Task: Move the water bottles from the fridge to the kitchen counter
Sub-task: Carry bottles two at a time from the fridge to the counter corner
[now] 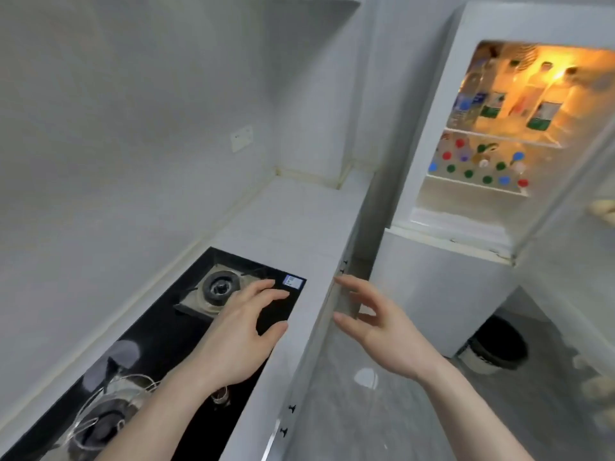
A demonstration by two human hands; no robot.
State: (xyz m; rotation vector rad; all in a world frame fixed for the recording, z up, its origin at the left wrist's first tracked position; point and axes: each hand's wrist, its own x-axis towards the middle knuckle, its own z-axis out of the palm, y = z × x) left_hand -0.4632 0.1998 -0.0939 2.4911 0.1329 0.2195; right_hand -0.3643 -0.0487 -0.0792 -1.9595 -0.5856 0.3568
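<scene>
Beside the open fridge (499,134) stocked with water bottles (489,101), both hands' grips hover open and empty above the white counter (293,221).

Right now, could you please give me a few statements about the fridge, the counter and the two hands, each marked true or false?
1. The fridge is open, with its inside lit. True.
2. The left hand holds a water bottle. False: it is empty, fingers spread above the black stove top.
3. Water bottles stand on the upper shelf, and more bottles with coloured caps fill the shelf below. True.
4. Several bottles already stand on the kitchen counter. False: no bottle shows on it.
5. The right hand is inside the fridge. False: it is open and empty, beside the counter's edge, short of the fridge.
</scene>
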